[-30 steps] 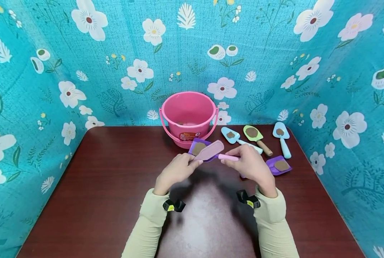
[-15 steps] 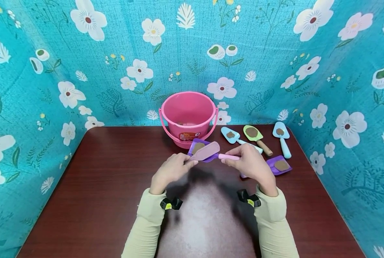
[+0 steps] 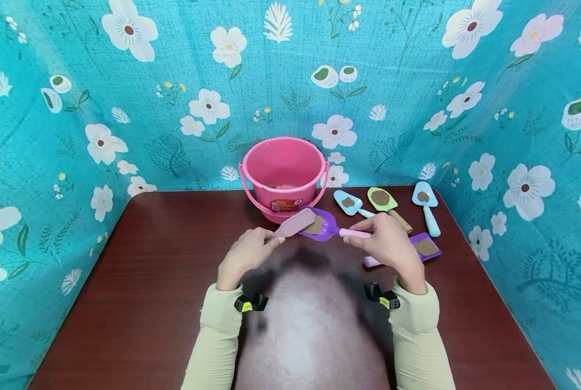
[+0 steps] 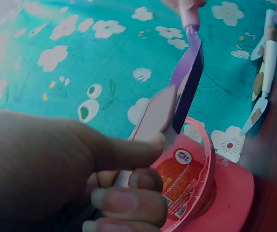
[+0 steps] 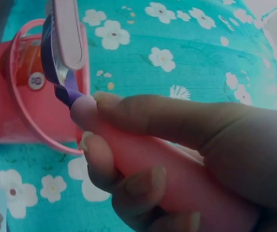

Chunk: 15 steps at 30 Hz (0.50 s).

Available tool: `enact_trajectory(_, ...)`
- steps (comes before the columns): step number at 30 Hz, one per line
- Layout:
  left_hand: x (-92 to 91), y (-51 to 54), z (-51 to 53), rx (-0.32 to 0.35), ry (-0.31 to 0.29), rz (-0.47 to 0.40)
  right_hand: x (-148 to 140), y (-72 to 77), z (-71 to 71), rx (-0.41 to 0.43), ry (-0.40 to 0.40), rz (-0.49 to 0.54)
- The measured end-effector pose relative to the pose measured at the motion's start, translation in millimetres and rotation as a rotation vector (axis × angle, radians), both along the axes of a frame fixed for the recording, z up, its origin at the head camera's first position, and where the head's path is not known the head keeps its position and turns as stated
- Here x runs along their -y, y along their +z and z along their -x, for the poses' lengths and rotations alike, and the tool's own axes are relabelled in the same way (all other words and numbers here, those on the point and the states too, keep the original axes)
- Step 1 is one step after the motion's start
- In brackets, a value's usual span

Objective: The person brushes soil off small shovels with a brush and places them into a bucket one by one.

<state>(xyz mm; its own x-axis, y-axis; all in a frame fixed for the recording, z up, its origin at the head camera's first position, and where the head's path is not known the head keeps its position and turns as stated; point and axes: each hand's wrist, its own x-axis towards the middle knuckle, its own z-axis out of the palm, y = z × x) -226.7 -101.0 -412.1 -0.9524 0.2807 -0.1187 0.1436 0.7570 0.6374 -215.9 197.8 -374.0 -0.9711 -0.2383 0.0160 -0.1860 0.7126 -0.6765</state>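
My left hand (image 3: 244, 254) pinches a flat, pale pink spatula (image 3: 295, 222) by its handle end, thumb along the top in the left wrist view. My right hand (image 3: 388, 246) grips the pink handle (image 5: 143, 159) of a small purple shovel (image 3: 328, 230). A flat brown patch (image 3: 315, 225) lies on the shovel's blade. The spatula's tip overlaps the shovel's left side; close contact shows in the left wrist view. Both tools are held over the table, just in front of a pink bucket (image 3: 315, 192). Its bottom is mostly hidden.
Right of the bucket lie a blue trowel (image 3: 343, 198), a green trowel (image 3: 391, 205) with a wooden handle and another blue trowel (image 3: 431, 219). A second purple shovel (image 3: 419, 238) lies partly behind my right hand. Each bears a brown patch. Floral cloth (image 3: 173, 108) hangs behind.
My left hand has drawn the spatula left, uncovering more of the shovel's blade and its brown patch. My right hand has shifted slightly right with the purple shovel.
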Motion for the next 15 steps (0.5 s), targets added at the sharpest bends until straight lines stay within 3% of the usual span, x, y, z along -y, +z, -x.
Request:
enact_trajectory(7, 7.1, 4.5, 0.2, 0.007, 0.022, -0.014, 0, -2.0, 2.2, -0.012, -0.019, -0.025)
enact_trajectory(15, 18.9, 0.1, 6.5, 0.001, -0.068, -0.116, -1, 1.4, -0.8, -0.012, -0.038, -0.029)
